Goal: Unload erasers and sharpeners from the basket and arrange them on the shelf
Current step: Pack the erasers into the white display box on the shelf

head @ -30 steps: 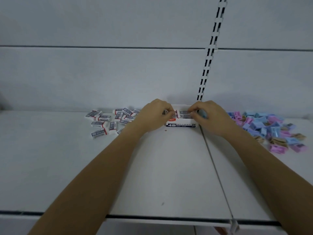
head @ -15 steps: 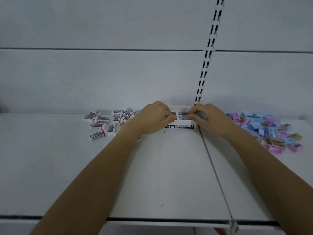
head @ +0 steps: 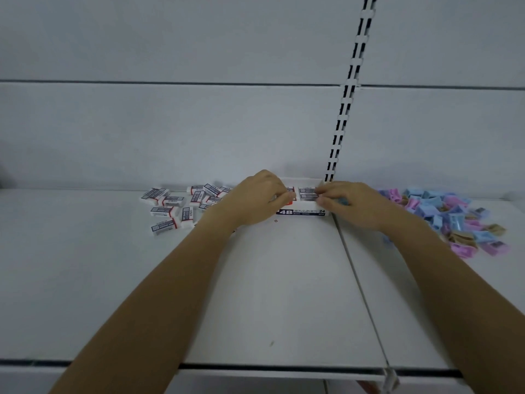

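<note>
erasers [head: 308,193] in box [head: 301,213] against back wall [head: 170,132], pinched in left hand [head: 255,200] and right hand [head: 352,203] grips

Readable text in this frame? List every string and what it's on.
"4B": front face of the eraser box.
"ERASER": same face, right of the 4B.
"24": same face, right end.
Smaller line under "ERASER": too blurred to read.
Wrappers of the loose erasers and the erasers in the box: print too small to read.
Sharpeners: no text visible.
</note>
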A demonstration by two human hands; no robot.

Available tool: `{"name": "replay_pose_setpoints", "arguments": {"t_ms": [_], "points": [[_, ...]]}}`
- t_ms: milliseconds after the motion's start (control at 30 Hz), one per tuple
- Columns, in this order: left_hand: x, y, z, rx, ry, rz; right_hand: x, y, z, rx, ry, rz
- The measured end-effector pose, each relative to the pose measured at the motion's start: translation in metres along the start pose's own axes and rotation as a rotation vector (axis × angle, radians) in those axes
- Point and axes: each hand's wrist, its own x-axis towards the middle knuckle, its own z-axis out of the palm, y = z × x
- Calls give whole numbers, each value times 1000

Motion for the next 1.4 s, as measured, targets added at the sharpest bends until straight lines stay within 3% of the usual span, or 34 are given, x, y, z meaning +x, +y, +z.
{"name": "replay_pose_setpoints", "arguments": {"t_ms": [200, 333, 533, 867, 1100, 1200, 1400], "points": [[2, -1, 2, 0, 19, -4, 6, 4, 4, -73, 101, -97], [2, 1, 0, -23, 20, 4, 7, 3, 9, -56, 90, -83], [1, 0, -1, -64, -12, -22, 5, -3, 11, -116, 56, 84], [-3, 12, -9, -19, -14, 14, 6, -9, 21, -108, 118, 0], [-15, -23, -34, 41, 183, -175, 9, -12, 27, -127, 175, -89], [-19, -31, -31, 35, 115, -261, 11, -16, 32, -138, 180, -116], [-13, -35, -16, 22, -87, -199, 12, -18, 36, -138, 153, -121]]}}
